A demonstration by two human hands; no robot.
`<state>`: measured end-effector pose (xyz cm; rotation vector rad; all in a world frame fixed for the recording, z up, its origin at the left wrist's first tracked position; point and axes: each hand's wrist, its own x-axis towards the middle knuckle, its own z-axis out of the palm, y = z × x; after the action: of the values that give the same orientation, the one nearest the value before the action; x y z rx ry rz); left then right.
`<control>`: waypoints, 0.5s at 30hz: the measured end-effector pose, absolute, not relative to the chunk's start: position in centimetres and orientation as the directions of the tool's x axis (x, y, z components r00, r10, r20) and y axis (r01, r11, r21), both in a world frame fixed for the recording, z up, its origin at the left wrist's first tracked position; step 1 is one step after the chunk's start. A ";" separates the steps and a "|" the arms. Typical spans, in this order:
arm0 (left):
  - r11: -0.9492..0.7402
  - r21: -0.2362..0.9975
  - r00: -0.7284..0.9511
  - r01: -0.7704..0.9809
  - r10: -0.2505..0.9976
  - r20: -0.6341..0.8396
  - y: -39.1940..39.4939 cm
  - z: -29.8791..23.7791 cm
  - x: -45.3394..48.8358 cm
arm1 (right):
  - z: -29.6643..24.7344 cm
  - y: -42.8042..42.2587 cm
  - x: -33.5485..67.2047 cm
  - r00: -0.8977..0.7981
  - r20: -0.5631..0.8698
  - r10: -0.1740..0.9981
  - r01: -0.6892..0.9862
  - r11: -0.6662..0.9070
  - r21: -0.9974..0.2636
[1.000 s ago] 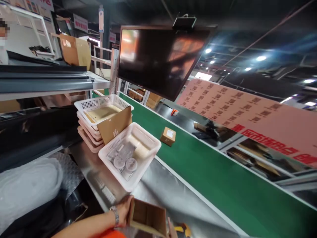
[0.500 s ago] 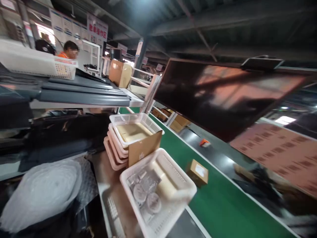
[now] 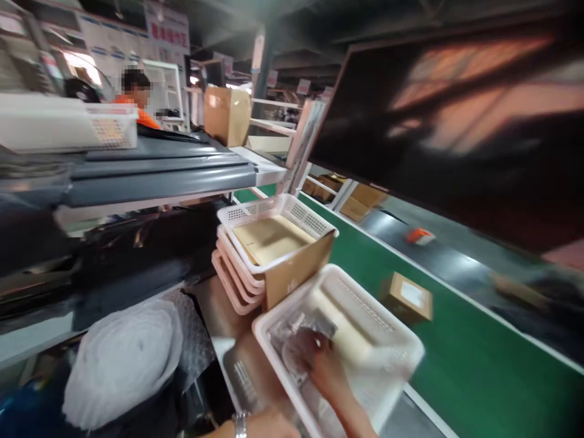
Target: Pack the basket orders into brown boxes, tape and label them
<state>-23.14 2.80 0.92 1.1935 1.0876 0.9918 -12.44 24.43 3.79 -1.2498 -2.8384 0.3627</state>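
Grey metal bench (image 3: 410, 420), green conveyor belt (image 3: 469, 365), black screen (image 3: 447, 146); right hand (image 3: 323, 365) inside white plastic basket (image 3: 385, 325), left hand (image 3: 271, 425) outside; neither grip discernible.

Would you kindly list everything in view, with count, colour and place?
Front basket: 1, white, on metal table
Packaged items: several, greyish, inside front basket
Stacked baskets: several, white and pinkish, behind
Cardboard sheet: 1, brown, beside the stack
Bubble wrap roll: 1, whitish, lower left
Conveyor belt: 1, green, right
Small carton: 1, brown, on the belt
Large carton: 1, brown, upper middle
Shelf basket: 1, white, upper left
Screen: 1, black, upper right
Small object: 1, orange and white, beyond the belt
Co-worker: 1, orange top, upper left
Left hand: 1, metal wristband, bottom edge
Right hand: 1, over the packaged items
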 end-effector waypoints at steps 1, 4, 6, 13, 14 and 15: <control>0.124 0.991 0.197 0.040 0.972 -0.129 2.4 1.8 -23.0 | 4.0 24.4 -13.0 -0.686 -0.108 0.720 0.727 0.670 -0.150; 0.207 0.971 0.116 0.121 0.968 -0.221 1.1 4.2 -23.8 | 5.1 24.7 -12.7 -0.635 -0.159 0.756 0.772 0.617 -0.151; 0.200 0.976 0.052 0.090 0.977 -0.205 1.0 5.1 -24.6 | 6.3 24.9 -11.5 -0.574 -0.120 0.810 0.800 0.524 -0.293; 0.143 0.988 -0.263 -0.063 0.952 -0.155 3.8 4.8 -25.0 | 12.6 21.2 -7.4 -0.308 0.000 0.952 0.429 0.139 -0.893; 0.132 0.987 -0.298 -0.092 0.942 -0.154 4.3 4.7 -25.0 | 13.4 20.3 -7.0 -0.293 -0.019 0.956 0.356 0.090 -0.930; 0.125 0.985 -0.326 -0.121 0.932 -0.158 4.8 4.6 -25.0 | 13.9 19.3 -6.5 -0.277 -0.044 0.960 0.287 0.039 -0.957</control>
<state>-24.97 4.76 4.56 0.8475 1.4407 1.3849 -6.54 19.28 13.95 -1.2789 -1.6434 1.2663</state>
